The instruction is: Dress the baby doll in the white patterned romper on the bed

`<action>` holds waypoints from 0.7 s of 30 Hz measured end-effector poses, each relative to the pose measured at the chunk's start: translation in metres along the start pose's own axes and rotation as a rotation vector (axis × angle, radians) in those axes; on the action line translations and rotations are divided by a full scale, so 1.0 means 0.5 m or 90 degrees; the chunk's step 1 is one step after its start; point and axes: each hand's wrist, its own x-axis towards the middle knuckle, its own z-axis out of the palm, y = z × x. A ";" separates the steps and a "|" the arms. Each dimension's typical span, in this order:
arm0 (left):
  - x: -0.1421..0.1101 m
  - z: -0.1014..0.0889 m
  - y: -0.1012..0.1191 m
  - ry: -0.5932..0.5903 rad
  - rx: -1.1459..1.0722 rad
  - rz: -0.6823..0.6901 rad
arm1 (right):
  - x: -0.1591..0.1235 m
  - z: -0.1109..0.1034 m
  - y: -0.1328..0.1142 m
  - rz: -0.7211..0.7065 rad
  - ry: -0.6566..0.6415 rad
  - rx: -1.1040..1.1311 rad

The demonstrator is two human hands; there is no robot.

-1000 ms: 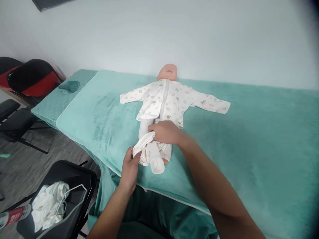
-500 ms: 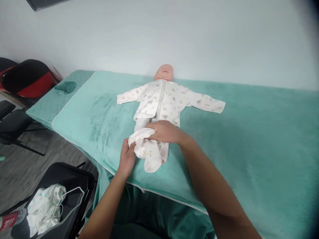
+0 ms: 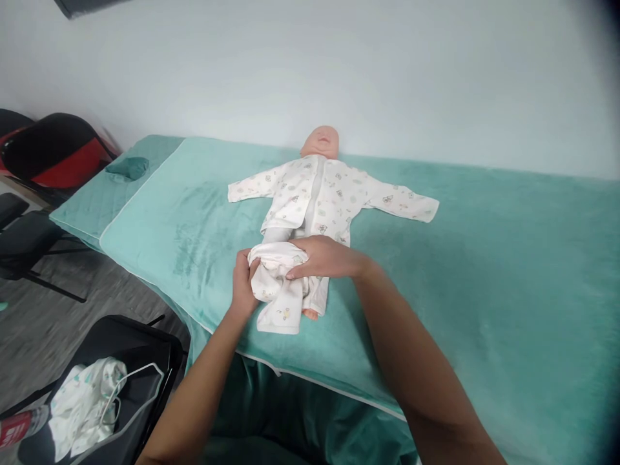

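A baby doll [image 3: 320, 139] lies on its back on a teal blanket [image 3: 460, 258], dressed in a white printed top [image 3: 324, 194] with both sleeves spread out. White printed trousers [image 3: 278, 294] are bunched around the doll's legs. My left hand [image 3: 243, 284] grips the bunched waistband at its left side. My right hand [image 3: 322, 256] pinches the same waistband from above, over the doll's hips. One bare doll foot [image 3: 310, 314] shows beneath the trouser leg.
A black chair [image 3: 145, 349] at lower left holds crumpled white printed clothes [image 3: 80, 403] and a wire hanger. A red and white can [image 3: 19, 427] lies beside them. Red and black chairs [image 3: 53, 152] stand at far left. A small teal cloth [image 3: 126, 168] lies on the bed corner.
Both hands have moved up the doll's legs with the bunched trousers, toward the hips. The trouser foot that covered the doll's lower leg now hangs looser and a bare foot shows.
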 end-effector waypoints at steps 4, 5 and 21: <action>0.024 -0.004 -0.010 -0.009 -0.058 -0.019 | 0.000 0.001 0.003 -0.007 0.003 0.009; 0.030 -0.004 -0.012 -0.020 -0.080 -0.031 | 0.000 0.002 0.003 -0.006 0.005 0.015; 0.024 -0.009 0.020 -0.087 -0.129 -0.117 | 0.003 0.017 -0.004 0.001 0.102 0.028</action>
